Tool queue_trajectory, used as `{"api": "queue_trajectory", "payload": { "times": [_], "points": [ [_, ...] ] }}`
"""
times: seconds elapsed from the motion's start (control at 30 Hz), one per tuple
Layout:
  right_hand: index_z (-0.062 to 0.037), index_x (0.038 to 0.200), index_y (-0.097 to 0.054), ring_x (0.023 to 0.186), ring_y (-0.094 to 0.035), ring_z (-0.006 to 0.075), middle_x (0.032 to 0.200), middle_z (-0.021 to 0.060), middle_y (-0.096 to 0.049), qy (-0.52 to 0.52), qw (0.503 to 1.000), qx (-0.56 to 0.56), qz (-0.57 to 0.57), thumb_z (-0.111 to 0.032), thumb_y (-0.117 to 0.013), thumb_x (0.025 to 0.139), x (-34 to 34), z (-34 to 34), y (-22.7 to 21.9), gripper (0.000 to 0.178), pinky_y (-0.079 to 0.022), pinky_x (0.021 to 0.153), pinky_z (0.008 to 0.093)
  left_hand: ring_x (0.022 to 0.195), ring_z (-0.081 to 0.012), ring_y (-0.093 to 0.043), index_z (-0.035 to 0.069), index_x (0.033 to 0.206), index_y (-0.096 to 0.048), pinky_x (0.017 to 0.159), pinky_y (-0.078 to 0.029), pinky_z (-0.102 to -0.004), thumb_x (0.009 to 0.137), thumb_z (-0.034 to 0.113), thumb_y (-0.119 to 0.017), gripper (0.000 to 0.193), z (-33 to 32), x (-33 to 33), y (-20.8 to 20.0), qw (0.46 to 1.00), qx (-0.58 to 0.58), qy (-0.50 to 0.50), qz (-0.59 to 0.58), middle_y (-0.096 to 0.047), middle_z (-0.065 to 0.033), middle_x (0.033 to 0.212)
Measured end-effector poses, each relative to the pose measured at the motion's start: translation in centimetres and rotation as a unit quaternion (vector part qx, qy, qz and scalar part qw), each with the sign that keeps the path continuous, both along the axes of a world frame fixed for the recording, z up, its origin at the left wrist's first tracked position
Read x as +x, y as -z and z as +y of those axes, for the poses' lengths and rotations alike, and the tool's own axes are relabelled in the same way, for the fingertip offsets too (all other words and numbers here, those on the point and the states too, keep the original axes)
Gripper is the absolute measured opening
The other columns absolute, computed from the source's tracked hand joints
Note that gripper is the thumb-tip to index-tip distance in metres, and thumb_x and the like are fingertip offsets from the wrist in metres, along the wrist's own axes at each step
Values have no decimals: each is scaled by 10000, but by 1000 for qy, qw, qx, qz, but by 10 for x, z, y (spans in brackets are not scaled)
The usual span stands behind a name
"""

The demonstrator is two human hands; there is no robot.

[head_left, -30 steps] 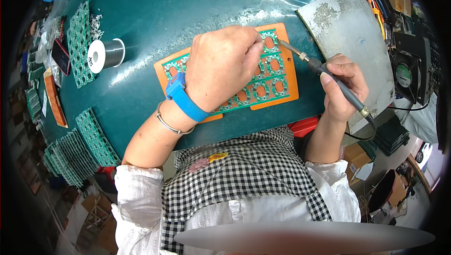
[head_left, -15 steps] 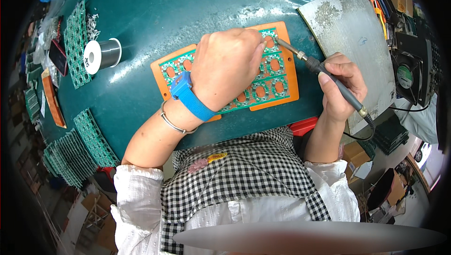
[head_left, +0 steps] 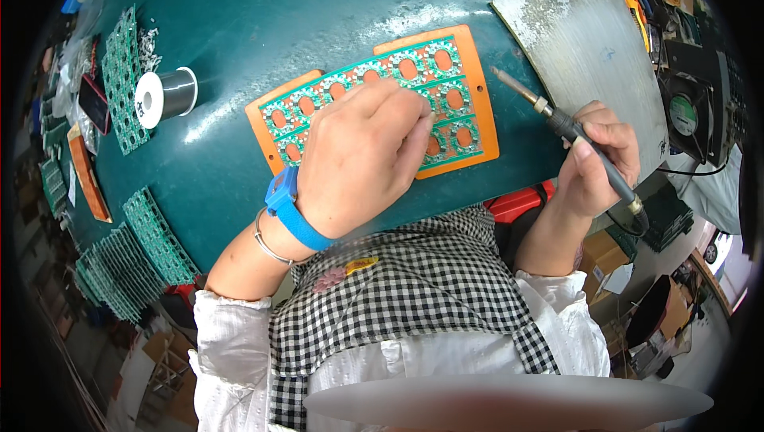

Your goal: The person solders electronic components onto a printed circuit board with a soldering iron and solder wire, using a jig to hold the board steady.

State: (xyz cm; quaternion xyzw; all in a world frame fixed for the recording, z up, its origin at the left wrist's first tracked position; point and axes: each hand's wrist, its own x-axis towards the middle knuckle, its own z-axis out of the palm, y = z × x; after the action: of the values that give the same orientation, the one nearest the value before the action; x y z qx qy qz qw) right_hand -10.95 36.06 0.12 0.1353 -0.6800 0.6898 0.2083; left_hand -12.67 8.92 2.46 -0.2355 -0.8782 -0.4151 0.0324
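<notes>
My right hand (head_left: 597, 153) grips a soldering iron (head_left: 585, 133) by its dark handle, the tip pointing up and left, apart from the board. A green circuit board panel (head_left: 407, 70) with rows of round cutouts lies in an orange fixture plate (head_left: 473, 58) on the table. Over the panel's lower middle hovers my left hand (head_left: 370, 145), fingers curled in and pinched together. Whatever they hold, if anything, is hidden behind the hand. A blue wrist strap (head_left: 298, 217) and a bracelet circle my left wrist.
To the left stands a spool of solder wire (head_left: 177, 93) near a green board panel (head_left: 123, 82) and a phone (head_left: 94, 104). More panels (head_left: 119, 273) are stacked upright at the lower left. On the right lie a grey metal plate (head_left: 573, 42) and a fan (head_left: 684, 117).
My left hand has moved down and left, uncovering more of the panel's top row. The iron's tip has drawn away from the panel's right edge, and my right hand has shifted right and down.
</notes>
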Motion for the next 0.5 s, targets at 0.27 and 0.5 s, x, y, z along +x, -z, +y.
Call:
{"api": "queue_trajectory", "payload": {
  "times": [0.27, 0.5],
  "points": [
    [54, 850, -625, 654, -560, 207, 724, 128, -602, -28, 998, 50, -13, 81, -676, 681, 15, -6, -2, 179, -423, 611, 313, 601, -238, -663, 21, 866, -712, 538, -511, -321, 826, 35, -735, 48, 8, 2, 8, 1000, -16, -11, 16, -690, -112, 737],
    [59, 827, -630, 648, -566, 204, 719, 129, -605, -25, 997, 66, -26, 85, -688, 691, 14, -13, 6, 150, -428, 603, 306, 615, -262, -656, 37, 840, -685, 530, -513, -362, 837, 86, -718, 59, 13, -3, 22, 999, -25, -25, 17, -658, -108, 701]
  ]
}}
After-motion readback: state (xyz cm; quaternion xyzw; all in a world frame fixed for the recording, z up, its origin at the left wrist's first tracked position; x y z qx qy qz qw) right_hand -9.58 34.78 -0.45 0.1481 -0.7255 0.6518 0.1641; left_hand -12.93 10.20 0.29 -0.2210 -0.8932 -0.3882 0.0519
